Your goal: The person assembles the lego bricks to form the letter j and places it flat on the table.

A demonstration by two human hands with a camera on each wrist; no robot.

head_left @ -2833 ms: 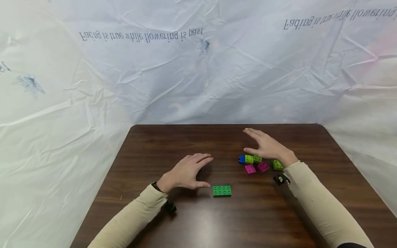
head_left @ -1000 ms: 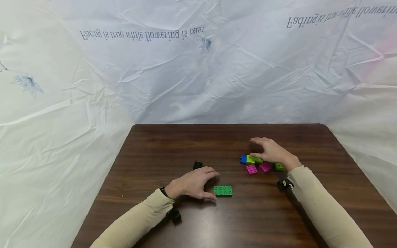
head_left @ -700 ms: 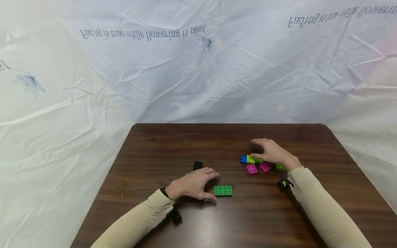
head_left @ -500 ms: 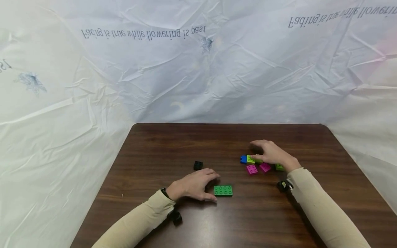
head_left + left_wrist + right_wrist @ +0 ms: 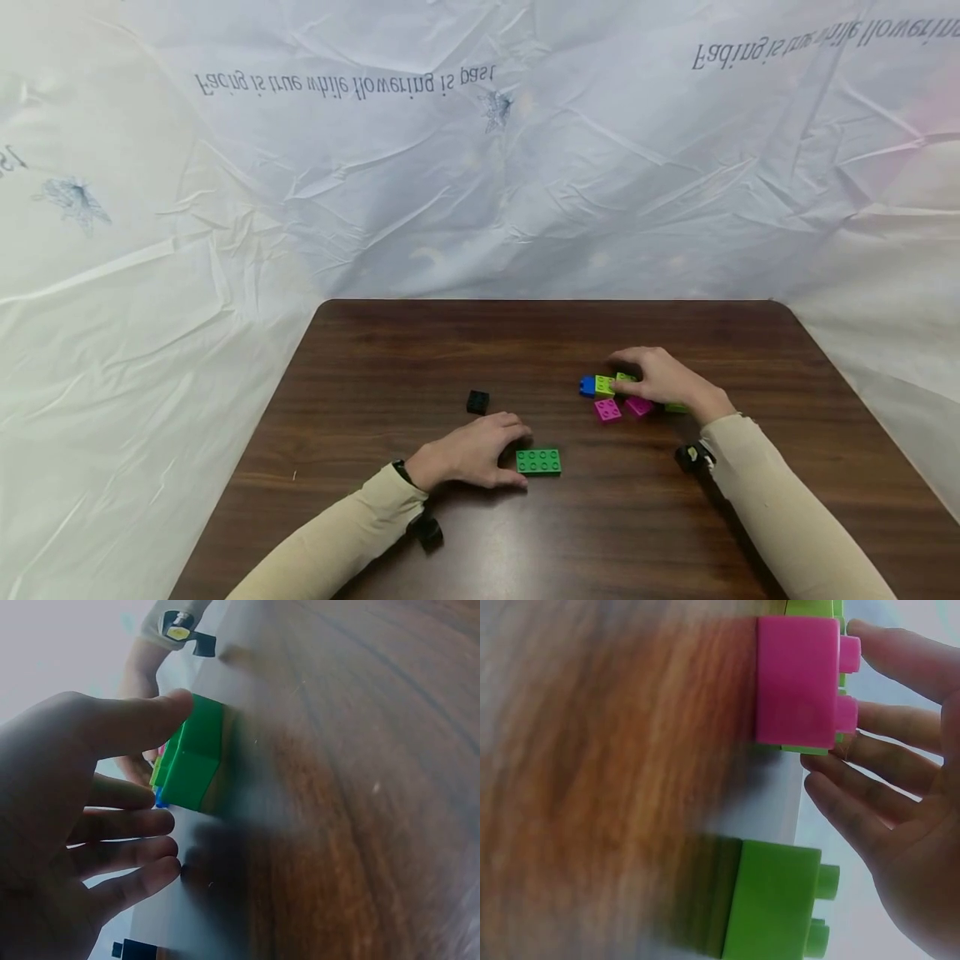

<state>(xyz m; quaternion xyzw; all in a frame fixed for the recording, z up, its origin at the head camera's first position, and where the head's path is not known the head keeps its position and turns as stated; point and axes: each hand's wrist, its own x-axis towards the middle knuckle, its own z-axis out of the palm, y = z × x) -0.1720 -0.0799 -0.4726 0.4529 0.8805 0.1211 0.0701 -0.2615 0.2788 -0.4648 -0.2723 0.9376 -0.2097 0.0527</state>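
Note:
My left hand (image 5: 476,452) is low over the table at the left end of a green 2x4 toy brick (image 5: 538,462), thumb and fingers spread toward it. In the left wrist view the thumb overlaps the top of that green brick (image 5: 193,754), with nothing gripped. My right hand (image 5: 663,377) hovers over a small cluster, its thumb right at a lime brick (image 5: 604,385). Behind that thumb, a second lime brick (image 5: 624,378) is partly covered. The right wrist view shows the fingers loosely extended behind a pink brick (image 5: 799,682).
Beside the lime bricks lies a blue brick (image 5: 587,387); a pink brick (image 5: 607,410) is in front. Partly under the right wrist is another green brick (image 5: 677,408). A black brick (image 5: 477,402) lies behind the left hand. White sheeting (image 5: 420,192) surrounds the wooden table (image 5: 420,342).
My left hand has come right and nearer, to the green brick's end, uncovering the black brick. The right hand has lowered toward the lime bricks. The bricks stay in place.

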